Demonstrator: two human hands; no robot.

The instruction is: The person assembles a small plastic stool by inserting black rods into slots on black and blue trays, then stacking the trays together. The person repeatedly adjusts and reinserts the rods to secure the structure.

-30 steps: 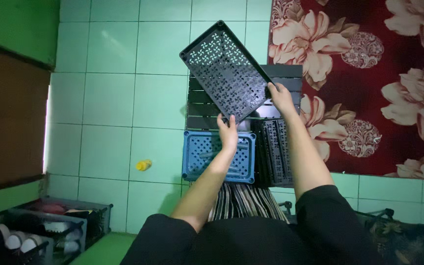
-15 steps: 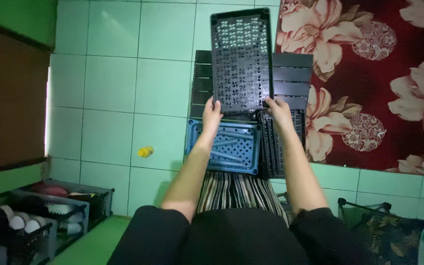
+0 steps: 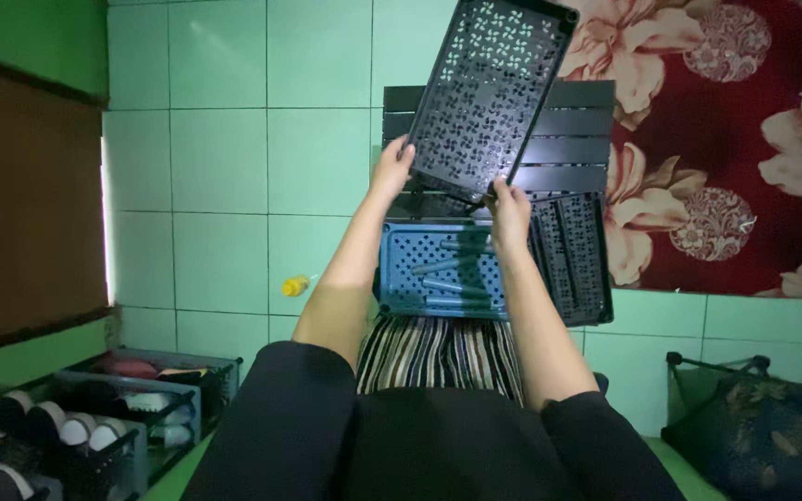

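Panel (image 3: 492, 97), black and perforated, is held tilted above the floor; its top edge runs out of my view. My left hand (image 3: 392, 170) and right hand (image 3: 510, 211) grip its lower corners. Beneath sit a blue crate (image 3: 438, 271) holding dim rods I can't identify, and black slats (image 3: 568, 139). Shadowed bins (image 3: 95, 417) hold roundish items.

Both hands (image 3: 392, 172) (image 3: 510, 211) raised, fingers clasped

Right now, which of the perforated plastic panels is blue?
The blue panel lying flat nearest the person's lap, below the black panel that both hands hold up; the others are black.
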